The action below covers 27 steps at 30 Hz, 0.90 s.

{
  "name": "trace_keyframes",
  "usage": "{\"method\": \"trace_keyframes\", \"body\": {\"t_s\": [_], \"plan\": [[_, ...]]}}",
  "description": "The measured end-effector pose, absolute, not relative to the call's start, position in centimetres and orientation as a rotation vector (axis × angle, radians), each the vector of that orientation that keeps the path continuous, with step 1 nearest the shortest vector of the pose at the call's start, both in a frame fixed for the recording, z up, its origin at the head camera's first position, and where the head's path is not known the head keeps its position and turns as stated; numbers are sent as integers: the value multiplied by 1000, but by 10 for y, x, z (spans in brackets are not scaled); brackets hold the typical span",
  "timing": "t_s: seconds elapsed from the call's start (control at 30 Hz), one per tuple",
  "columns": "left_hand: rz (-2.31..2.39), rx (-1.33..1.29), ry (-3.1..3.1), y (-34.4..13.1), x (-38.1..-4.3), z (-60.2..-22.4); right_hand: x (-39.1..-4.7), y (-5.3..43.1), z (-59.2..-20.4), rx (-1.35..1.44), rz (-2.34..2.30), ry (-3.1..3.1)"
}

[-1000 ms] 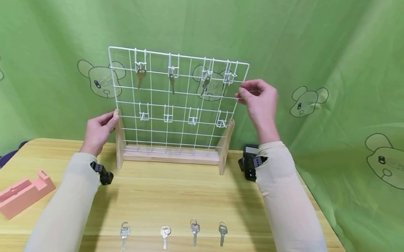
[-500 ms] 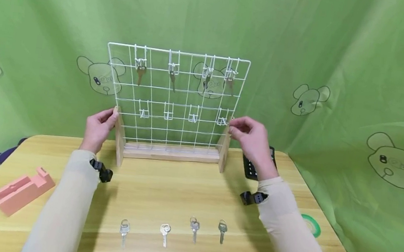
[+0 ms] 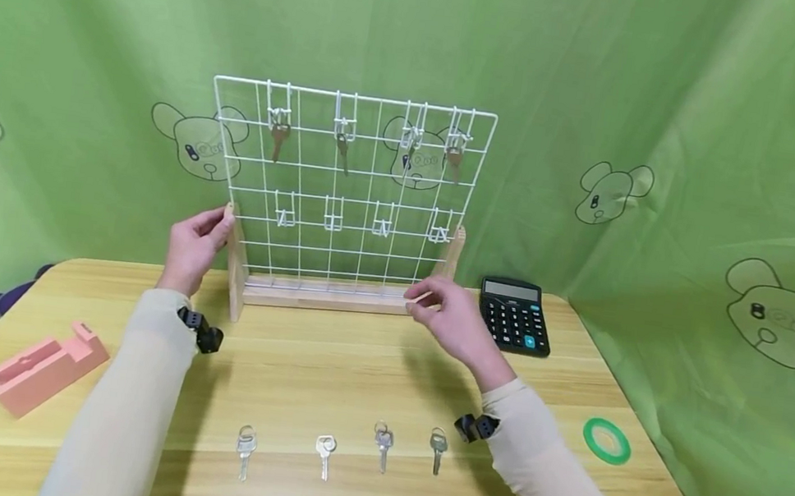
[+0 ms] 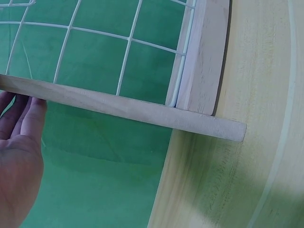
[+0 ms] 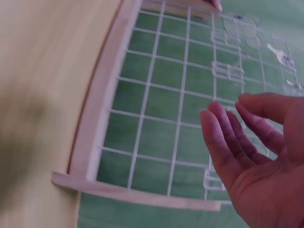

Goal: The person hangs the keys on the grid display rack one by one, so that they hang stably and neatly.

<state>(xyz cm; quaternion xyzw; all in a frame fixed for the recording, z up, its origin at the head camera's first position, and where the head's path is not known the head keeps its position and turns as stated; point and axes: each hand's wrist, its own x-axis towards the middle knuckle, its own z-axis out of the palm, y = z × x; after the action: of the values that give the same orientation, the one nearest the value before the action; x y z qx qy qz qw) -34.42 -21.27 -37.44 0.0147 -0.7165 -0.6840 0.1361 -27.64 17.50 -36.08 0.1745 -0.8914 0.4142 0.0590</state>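
A white wire grid rack stands upright on a wooden base. My left hand pinches the top of its left wooden side post; in the left wrist view, the fingers lie against that post. Keys hang from the upper hooks, such as the leftmost hung key. The lower hooks carry no keys. My right hand is in front of the base's right end, fingers loosely bent, holding nothing. Several keys lie in a row on the table, among them a key with a ring.
A black calculator lies behind the right hand. Green tape is on the right of the wooden table, and a pink tape dispenser on the left. Green curtain hangs around the table.
My right hand has come down from the rack's upper right side, past the right post, to near the base, uncovering the calculator and tape. My left hand stays on its post.
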Motion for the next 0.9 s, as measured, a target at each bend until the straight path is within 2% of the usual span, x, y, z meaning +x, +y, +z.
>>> {"method": "trace_keyframes", "body": {"t_s": [0.63,0.9], "plan": [[-1980,56,-2071,-213,-344,-374,-248,101,-400,1091,1196,-2868],[-1976,65,-2084,-212,-345,-375,-236,74,-409,1233,1230,-2913]]}}
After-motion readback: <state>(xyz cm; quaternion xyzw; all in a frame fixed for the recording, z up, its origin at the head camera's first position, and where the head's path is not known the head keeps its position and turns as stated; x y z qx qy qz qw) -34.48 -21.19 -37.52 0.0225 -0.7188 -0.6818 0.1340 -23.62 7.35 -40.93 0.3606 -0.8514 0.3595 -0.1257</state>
